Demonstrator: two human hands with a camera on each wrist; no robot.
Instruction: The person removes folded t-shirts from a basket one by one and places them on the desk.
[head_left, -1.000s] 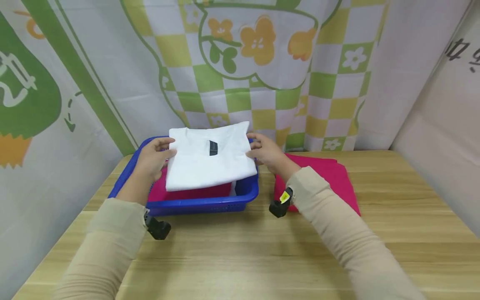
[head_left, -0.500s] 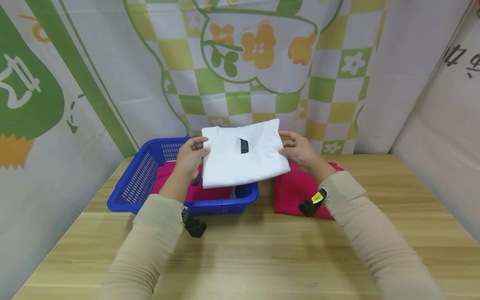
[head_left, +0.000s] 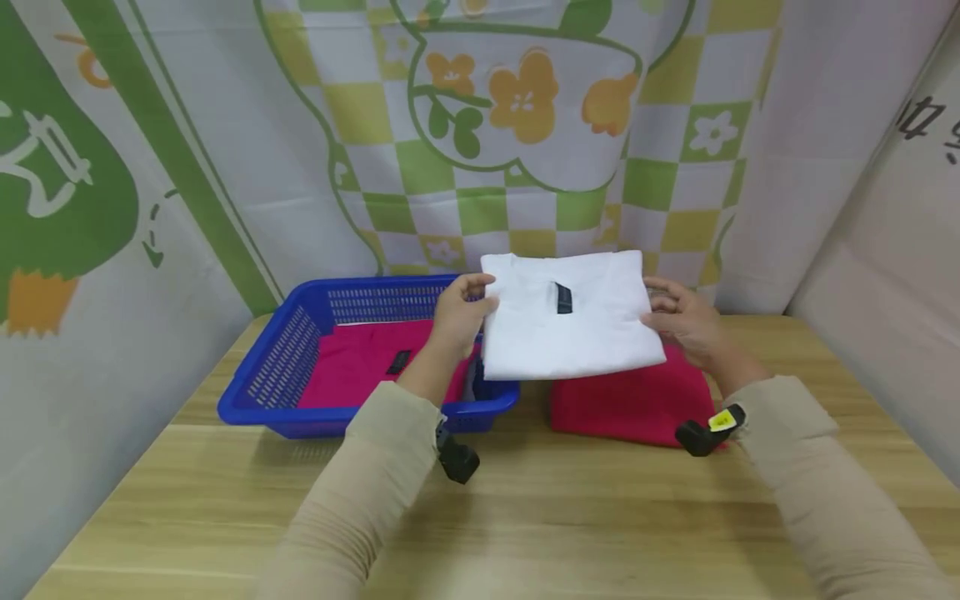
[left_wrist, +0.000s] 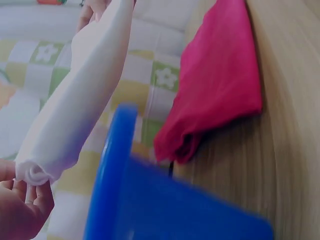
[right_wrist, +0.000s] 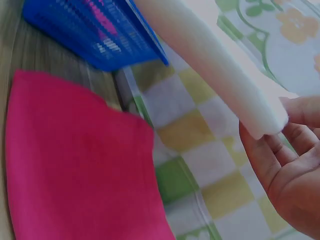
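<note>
A folded white T-shirt (head_left: 570, 333) with a dark neck label hangs level in the air between both hands. My left hand (head_left: 459, 317) pinches its left edge, thumb on top and fingers beneath; the left wrist view shows the rolled-looking fold at that grip. On the opposite edge my right hand (head_left: 684, 321) pinches the fabric the same way, as the right wrist view confirms. Below the shirt, a folded red garment (head_left: 630, 404) lies on the table, partly hidden by the white one. Shirt and red garment are apart in both wrist views.
Left of the red garment stands a blue plastic basket (head_left: 273, 354) with perforated walls. Inside it lies another folded red garment (head_left: 360, 358) with a dark label, with something dark beside it. The wooden table (head_left: 570, 517) meets a patterned curtain (head_left: 420, 179) at the back.
Both hands have carried the white T-shirt rightward, from over the basket to above the red garment on the table. The red garment in the basket has come into fuller view.
</note>
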